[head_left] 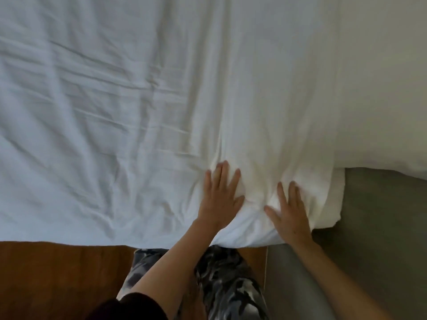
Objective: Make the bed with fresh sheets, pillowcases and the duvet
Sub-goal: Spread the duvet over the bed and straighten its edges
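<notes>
A white duvet (115,100), wrinkled, covers the bed and fills most of the view. Its near right corner bulges up at the bed's edge. My left hand (219,197) presses flat on that corner with the fingers spread. My right hand (288,211) lies flat just to the right of it, also with straight fingers, near the corner's outer fold. A white pillow (381,88) lies at the far right, partly overlapped by the duvet.
A grey upholstered surface (374,227) stands at the right, next to the bed's corner. Brown wooden floor (57,280) runs along the near edge. My legs in patterned trousers (221,285) stand against the bed.
</notes>
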Demonstrator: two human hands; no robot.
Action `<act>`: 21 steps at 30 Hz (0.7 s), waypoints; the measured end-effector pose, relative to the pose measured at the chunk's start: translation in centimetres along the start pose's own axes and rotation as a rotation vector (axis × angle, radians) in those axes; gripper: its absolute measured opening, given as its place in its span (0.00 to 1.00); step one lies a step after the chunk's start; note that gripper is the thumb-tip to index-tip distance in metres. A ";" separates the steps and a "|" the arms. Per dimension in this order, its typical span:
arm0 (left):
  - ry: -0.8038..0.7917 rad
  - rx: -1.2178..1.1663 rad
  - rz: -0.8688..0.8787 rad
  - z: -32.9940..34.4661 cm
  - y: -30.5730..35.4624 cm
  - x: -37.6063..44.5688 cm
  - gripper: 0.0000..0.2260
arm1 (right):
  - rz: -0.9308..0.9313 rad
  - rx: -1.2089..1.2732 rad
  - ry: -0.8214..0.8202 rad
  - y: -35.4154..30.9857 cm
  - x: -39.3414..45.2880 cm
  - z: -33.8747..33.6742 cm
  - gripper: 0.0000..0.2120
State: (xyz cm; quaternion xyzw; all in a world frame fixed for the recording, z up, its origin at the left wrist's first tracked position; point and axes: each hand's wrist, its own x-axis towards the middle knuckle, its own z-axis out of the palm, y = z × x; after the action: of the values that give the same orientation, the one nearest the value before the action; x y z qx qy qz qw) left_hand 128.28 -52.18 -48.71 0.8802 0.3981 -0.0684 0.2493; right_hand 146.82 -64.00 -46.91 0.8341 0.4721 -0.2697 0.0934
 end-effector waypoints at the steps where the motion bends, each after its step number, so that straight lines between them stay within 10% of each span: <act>1: -0.088 0.079 0.008 0.7 0.2 0.0 0.31 | 0.016 0.011 -0.009 0.0 0.0 0.7 0.42; 7: -0.378 0.303 0.253 -0.5 0.0 -0.8 0.38 | 0.426 0.443 0.181 -0.7 -0.8 -0.2 0.58; 11: -0.596 0.228 0.181 -3.7 0.3 -2.3 0.39 | 0.671 0.785 0.032 -1.4 -1.5 -2.9 0.51; 16: -0.685 -0.134 -0.181 -9.2 2.2 -4.8 0.32 | 0.476 0.707 -0.364 -5.5 -4.5 -6.8 0.26; 21: -0.525 -0.327 -0.414 -17.0 4.1 -8.1 0.29 | 0.262 0.637 -0.297 -10.3 -9.6 -12.4 0.27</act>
State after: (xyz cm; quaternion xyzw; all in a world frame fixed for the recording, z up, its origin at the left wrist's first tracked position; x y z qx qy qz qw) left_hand 124.52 -51.52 -29.79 0.6819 0.4959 -0.2763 0.4613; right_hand 138.75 -60.48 -30.30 0.8265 0.2355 -0.5067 -0.0695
